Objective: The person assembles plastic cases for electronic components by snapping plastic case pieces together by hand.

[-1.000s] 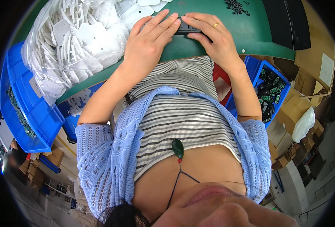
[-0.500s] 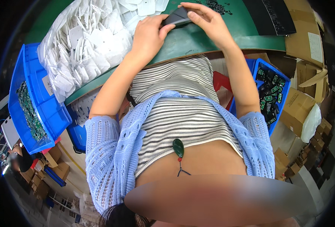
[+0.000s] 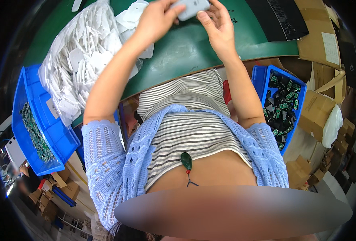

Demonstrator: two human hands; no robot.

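left hand point(image 3: 157, 19), right hand point(image 3: 219, 29) hold grey piece point(image 3: 193, 9) over green table point(image 3: 174, 50)

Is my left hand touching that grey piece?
Touching. The head view shows the left hand with its thumb over the grey piece's left end.

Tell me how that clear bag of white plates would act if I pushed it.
The clear bag would probably crumple, as its film looks thin and wrinkled. The white plates inside look flat, stiff and loosely jumbled, so they would likely slide over one another. Packed this full, it may feel rather heavy.
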